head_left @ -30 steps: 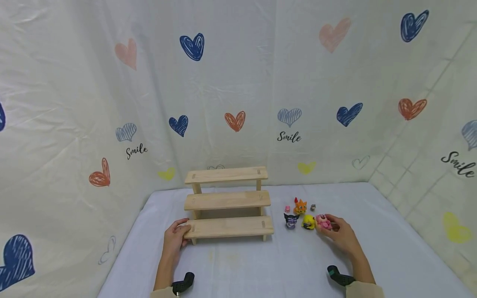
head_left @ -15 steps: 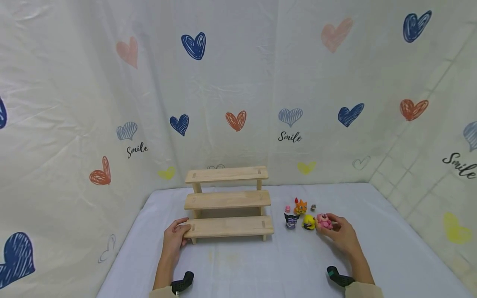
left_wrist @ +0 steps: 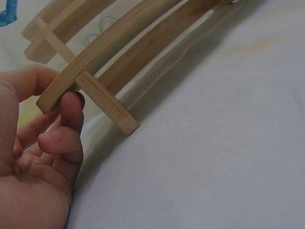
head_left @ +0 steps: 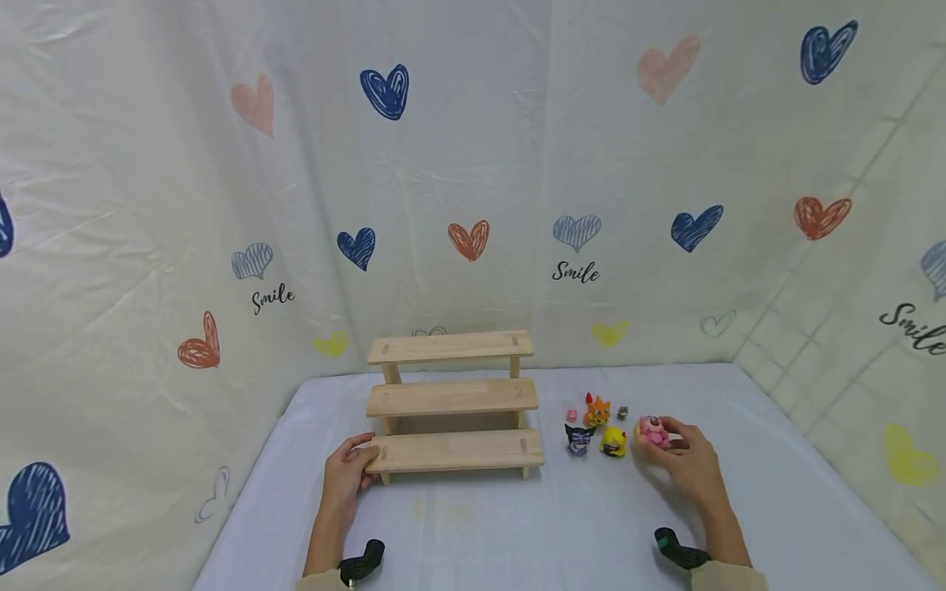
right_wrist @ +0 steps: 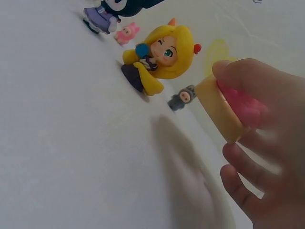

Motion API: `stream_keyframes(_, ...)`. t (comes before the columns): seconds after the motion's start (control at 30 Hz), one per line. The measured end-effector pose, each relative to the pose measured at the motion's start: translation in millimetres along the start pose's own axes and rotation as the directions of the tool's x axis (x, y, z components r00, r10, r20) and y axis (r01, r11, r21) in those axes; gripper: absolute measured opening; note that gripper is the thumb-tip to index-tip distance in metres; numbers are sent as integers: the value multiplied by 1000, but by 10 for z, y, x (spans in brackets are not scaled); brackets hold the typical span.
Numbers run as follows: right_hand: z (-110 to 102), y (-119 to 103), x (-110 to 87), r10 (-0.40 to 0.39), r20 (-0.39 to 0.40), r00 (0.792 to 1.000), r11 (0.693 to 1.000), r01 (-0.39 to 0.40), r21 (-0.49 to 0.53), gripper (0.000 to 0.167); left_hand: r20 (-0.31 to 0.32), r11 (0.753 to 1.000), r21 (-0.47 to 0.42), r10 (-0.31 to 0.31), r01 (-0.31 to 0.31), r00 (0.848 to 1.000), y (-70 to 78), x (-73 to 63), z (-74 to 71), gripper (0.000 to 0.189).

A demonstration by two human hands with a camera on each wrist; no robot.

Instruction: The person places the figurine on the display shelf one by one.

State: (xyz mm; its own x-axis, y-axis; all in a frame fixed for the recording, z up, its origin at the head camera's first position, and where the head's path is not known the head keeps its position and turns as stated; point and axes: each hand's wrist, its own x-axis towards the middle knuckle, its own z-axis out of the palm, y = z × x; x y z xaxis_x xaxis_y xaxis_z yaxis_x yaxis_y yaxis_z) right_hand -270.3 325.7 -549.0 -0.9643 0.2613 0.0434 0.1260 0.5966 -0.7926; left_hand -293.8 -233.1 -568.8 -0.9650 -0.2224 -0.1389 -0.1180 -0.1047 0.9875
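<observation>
My left hand [head_left: 346,471] grips the left end of the lowest step of a three-tier wooden display stand [head_left: 458,450]. The left wrist view shows the thumb over the board [left_wrist: 90,62] and curled fingers beneath it. My right hand [head_left: 691,464] pinches a pink figurine [head_left: 654,432] with a pale yellow base [right_wrist: 219,109]. In the right wrist view the figurine hangs above the cloth, apart from its shadow, and the fingers hide part of it. Left of that hand stands a yellow-haired figurine [head_left: 613,442], with a black-and-purple figurine [head_left: 579,439] beside it.
Behind these stand an orange figurine [head_left: 597,411], a tiny pink figurine [head_left: 571,416] and a tiny grey figurine [head_left: 622,413]. White cloth [head_left: 517,533] covers the table. A heart-printed curtain [head_left: 473,180] hangs at the back and sides.
My right hand has lifted the pink figurine and shifted it slightly right, away from the yellow-haired one. My left hand has stayed on the stand.
</observation>
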Motion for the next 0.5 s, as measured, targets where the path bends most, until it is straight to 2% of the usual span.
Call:
stream_keyframes(0.2,-52,-58,-17,-50,-32,998,999,50,4,82,5,1000,-9,1,-1,1000,2,7,0,42)
stream_keyframes(0.5,-89,-265,-60,-121,-77,990,992,122,11,76,14,1000,-12,10,-10,1000,-2,-1,-4,45)
